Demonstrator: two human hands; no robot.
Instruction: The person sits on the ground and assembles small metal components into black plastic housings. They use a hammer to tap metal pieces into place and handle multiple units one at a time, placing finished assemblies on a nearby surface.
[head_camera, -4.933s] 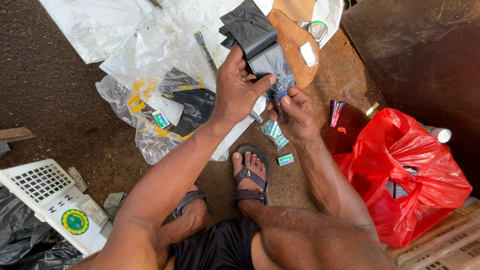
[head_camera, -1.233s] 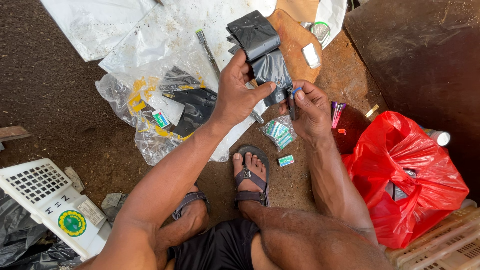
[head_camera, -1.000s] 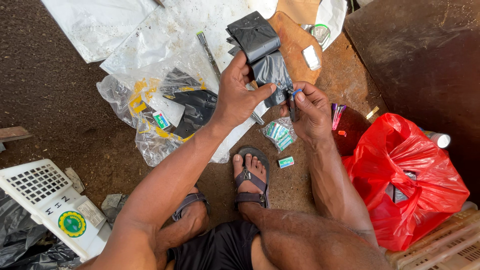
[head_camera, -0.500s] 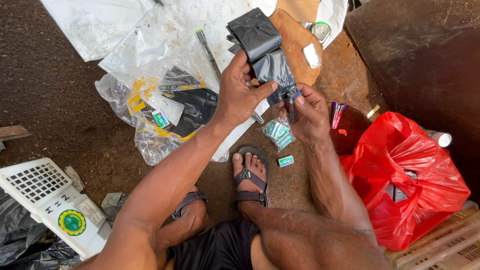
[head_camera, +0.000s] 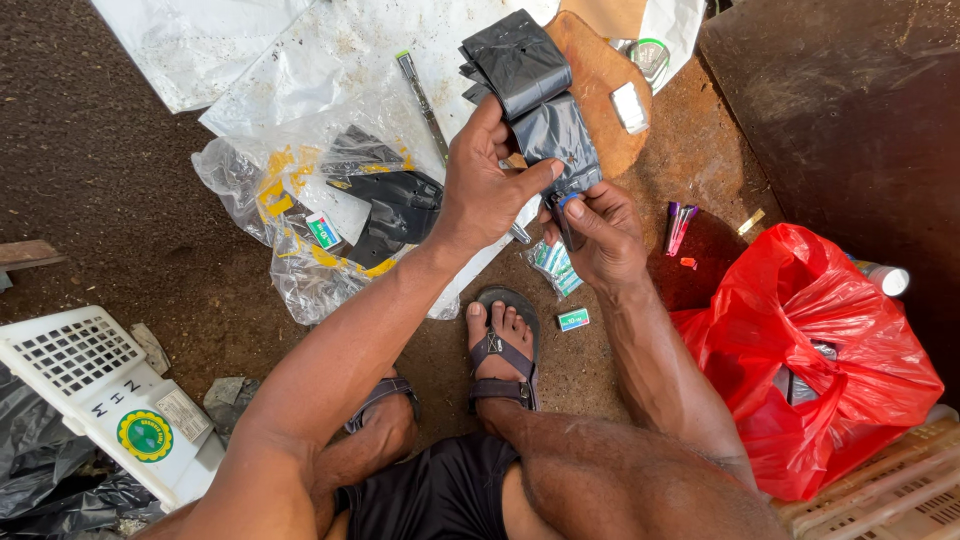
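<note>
While my left hand (head_camera: 485, 195) clamps the folded black plastic (head_camera: 535, 95), long axis running away from me, my right hand (head_camera: 600, 235) pinches its near end.

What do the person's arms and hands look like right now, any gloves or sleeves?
Both arms are bare from the shoulder side of the frame down: no sleeves, gloves, watch or rings show. The left hand and right hand are uncovered, with short nails and dust on the fingers. Lower down, dark shorts and strapped sandals are worn.
</note>
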